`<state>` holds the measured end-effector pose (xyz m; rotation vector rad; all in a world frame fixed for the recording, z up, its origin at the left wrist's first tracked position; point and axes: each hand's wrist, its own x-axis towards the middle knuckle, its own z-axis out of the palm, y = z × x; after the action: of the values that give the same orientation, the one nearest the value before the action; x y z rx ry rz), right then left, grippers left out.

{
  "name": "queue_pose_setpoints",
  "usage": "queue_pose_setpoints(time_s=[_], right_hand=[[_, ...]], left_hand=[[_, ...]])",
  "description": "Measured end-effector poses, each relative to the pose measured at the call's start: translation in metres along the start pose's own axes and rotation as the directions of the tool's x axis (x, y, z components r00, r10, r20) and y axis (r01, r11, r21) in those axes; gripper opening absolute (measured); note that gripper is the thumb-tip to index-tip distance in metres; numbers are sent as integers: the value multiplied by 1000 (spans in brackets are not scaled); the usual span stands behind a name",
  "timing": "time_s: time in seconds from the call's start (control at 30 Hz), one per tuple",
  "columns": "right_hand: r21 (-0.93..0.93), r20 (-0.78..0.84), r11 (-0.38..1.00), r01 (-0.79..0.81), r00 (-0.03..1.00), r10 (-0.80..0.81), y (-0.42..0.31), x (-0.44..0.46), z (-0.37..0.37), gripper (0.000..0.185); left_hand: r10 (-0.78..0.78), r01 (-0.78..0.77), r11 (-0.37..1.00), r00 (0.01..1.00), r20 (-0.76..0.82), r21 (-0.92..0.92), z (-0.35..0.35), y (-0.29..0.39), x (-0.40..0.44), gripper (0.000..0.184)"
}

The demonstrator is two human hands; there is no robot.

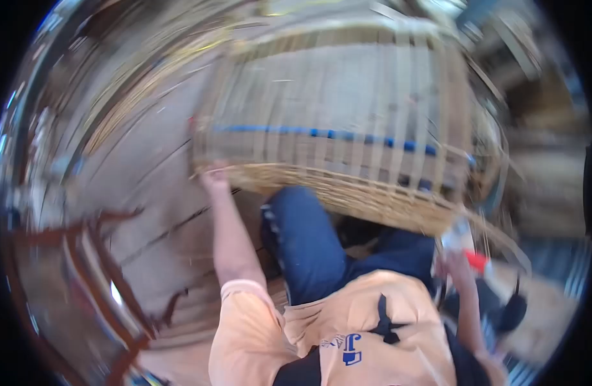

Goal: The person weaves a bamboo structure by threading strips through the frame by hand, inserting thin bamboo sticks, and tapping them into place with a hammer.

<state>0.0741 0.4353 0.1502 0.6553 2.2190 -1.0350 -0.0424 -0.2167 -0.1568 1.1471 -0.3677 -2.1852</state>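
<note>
A large half-woven rattan frame (379,203) lies across my knees, with a dense woven band along its near edge and many upright slats above it. A blue strip (321,133) runs across behind or through the slats; which one I cannot tell. My left hand (215,176) is closed on the near left corner of the frame. Below its near right corner is my right hand (451,262), its fingers smeared by motion. Close beside that hand are a pale, glossy thing (459,235) and a small red thing (477,260); whether it holds either is unclear.
A brown wooden chair (109,283) stands at the left on the plank floor (160,225). Long pale strips (141,96) lie at the upper left. Loose rattan ends (502,241) stick out at the frame's right. A dark object (513,312) sits at lower right.
</note>
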Motion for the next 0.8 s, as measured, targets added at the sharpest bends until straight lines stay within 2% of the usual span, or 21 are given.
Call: queue_pose_setpoints(time_s=[0.03, 0.07, 0.1, 0.13, 0.17, 0.23, 0.27, 0.3, 0.33, 0.37, 0.43, 0.47, 0.5, 0.53, 0.57, 0.6, 0.63, 0.67, 0.7, 0.73, 0.8], right_hand=[[-12, -76, 999, 46, 996, -47, 7, -1, 1, 29], [206, -116, 973, -106, 985, 131, 26, 13, 3, 31], [145, -179, 985, -95, 976, 121, 23, 12, 0, 33], [563, -165, 826, 33, 984, 74, 52, 25, 1, 37], [770, -43, 633, -76, 984, 170, 65, 42, -5, 41], [906, -13, 423, -31, 995, 101, 62, 53, -8, 40], [929, -22, 369, 9, 999, 31, 51, 60, -7, 38], [933, -35, 360, 20, 999, 35, 45, 66, -7, 38], [936, -60, 347, 59, 998, -8, 39, 72, -7, 36], [937, -84, 336, 96, 995, -52, 34, 75, -9, 35], [948, -68, 304, 94, 993, -93, 33, 83, -12, 34], [956, -54, 278, 90, 989, -136, 34, 87, -14, 34], [957, -68, 272, 98, 991, -118, 39, 88, -13, 34], [933, -78, 344, 110, 991, -105, 45, 88, -13, 34], [900, -89, 419, 121, 992, -94, 50, 85, -19, 35], [905, -37, 420, 66, 996, -77, 47, 74, -24, 33], [909, -45, 411, 71, 996, -73, 51, 67, -24, 33], [917, -51, 394, 65, 998, -45, 55, 64, -25, 29], [925, -47, 376, 53, 999, -25, 56, 66, -24, 26], [931, -35, 361, 50, 998, -48, 60, 70, -19, 26], [939, 10, 344, 17, 997, -75, 59, 76, -11, 26]], left_hand=[[-155, 152, 988, 975, 156, 32, 18, -5, -27, 27], [-400, 448, 892, 726, 560, 56, 1, -13, 8, 28], [-429, 466, 877, 647, 630, 118, 2, -26, 25, 23], [-374, 359, 925, 797, 474, 126, 18, -44, -10, 22], [-256, 219, 964, 913, 317, 149, 47, -48, -58, 21], [-129, 53, 927, 974, 184, 372, 68, -56, -126, 25], [-154, 72, 923, 969, 192, 378, 68, -58, -124, 25], [-96, -42, 782, 978, 187, 622, 64, -59, -124, 29], [-33, -146, 566, 979, 200, 812, 59, -58, -125, 32], [-41, -146, 565, 978, 204, 812, 53, -58, -124, 32], [27, -158, 358, 987, 159, 920, 36, -57, -103, 30], [-172, -131, 464, 957, 234, 876, -4, -43, -33, 34], [-119, -67, 557, 980, 159, 828, -24, -27, 1, 39], [-152, -59, 548, 974, 168, 835, -22, -14, -9, 39], [-22, -32, 523, 998, 51, 852, -4, 6, -29, 37], [125, -10, 505, 990, -62, 863, 10, 18, -42, 37], [119, -15, 500, 992, -52, 866, -1, 11, -21, 37], [-2, 37, 711, 999, -51, 703, -18, -3, 20, 35], [-108, 102, 866, 994, -17, 490, -24, -2, 44, 34], [-161, 147, 889, 987, -5, 434, 7, -19, -9, 25], [-263, 205, 840, 964, 46, 503, -4, -40, 23, 12]])
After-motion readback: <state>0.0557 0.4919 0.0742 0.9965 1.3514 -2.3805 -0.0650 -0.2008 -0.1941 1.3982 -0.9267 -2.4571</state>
